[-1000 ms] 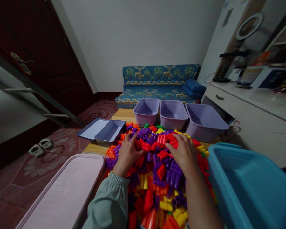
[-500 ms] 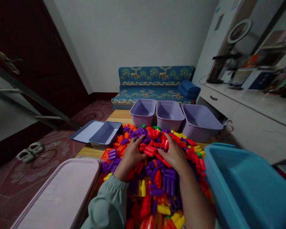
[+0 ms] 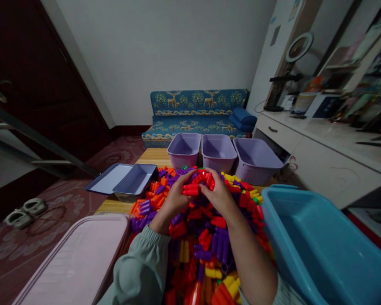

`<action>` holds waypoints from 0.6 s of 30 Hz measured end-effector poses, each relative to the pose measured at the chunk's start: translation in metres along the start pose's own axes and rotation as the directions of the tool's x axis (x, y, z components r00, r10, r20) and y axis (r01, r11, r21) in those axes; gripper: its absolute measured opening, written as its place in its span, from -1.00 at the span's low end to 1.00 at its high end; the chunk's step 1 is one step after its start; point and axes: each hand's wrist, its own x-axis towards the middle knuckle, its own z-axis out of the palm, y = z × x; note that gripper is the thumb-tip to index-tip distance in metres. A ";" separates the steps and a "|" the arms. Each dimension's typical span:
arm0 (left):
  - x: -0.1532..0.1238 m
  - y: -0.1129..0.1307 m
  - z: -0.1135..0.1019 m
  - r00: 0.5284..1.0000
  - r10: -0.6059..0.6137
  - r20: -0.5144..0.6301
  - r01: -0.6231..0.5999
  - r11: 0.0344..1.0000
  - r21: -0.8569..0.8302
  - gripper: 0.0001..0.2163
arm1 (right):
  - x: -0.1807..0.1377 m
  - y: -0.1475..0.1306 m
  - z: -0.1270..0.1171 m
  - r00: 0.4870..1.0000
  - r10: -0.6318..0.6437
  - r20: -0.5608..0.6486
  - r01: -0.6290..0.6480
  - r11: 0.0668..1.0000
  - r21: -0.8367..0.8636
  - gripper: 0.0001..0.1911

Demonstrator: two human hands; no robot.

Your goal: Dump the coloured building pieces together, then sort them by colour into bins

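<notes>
A big heap of plastic building pieces [image 3: 203, 255], in red, purple, orange, yellow and green, covers the table in front of me. Many are finger-shaped tubes joined in rows. Over its far middle part, my left hand [image 3: 177, 195] and my right hand [image 3: 219, 194] curve towards each other, closed around several red plastic building pieces [image 3: 191, 189]. A row of red tubes shows between my thumbs. More red pieces sit higher up, against my right fingers. My fingertips are partly hidden behind the pieces.
Three purple bins [image 3: 218, 156] stand along the table's far edge. To the left are an open metal box [image 3: 135, 182] with its lid and a pink lidded container [image 3: 79, 258]. A large blue tub [image 3: 330, 237] is on the right. A patterned sofa [image 3: 197, 110] stands beyond.
My hands have drawn closer together, gathering the red pieces between them. The whole view has shifted slightly, so the bins and sofa appear further left.
</notes>
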 end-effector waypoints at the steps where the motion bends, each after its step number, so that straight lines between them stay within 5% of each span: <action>1: -0.001 0.003 -0.002 1.000 0.002 -0.006 -0.002 0.999 0.052 -0.38 | 0.000 -0.004 -0.002 1.000 0.006 -0.008 -0.006 1.000 -0.030 -0.36; 8: -0.056 0.011 -0.033 0.988 -0.120 -0.092 0.151 0.767 0.624 -0.31 | -0.038 -0.014 -0.042 0.991 0.132 0.027 -0.095 0.833 -0.545 -0.36; 13: -0.101 0.020 -0.051 0.943 -0.333 -0.004 0.219 0.612 0.760 -0.29 | -0.071 0.003 -0.069 0.958 0.247 0.146 -0.061 0.675 -0.736 -0.25; 18: -0.107 0.018 -0.038 0.899 -0.438 0.014 0.250 0.539 0.805 -0.13 | -0.066 0.013 -0.054 0.926 0.317 0.203 -0.066 0.667 -0.742 -0.08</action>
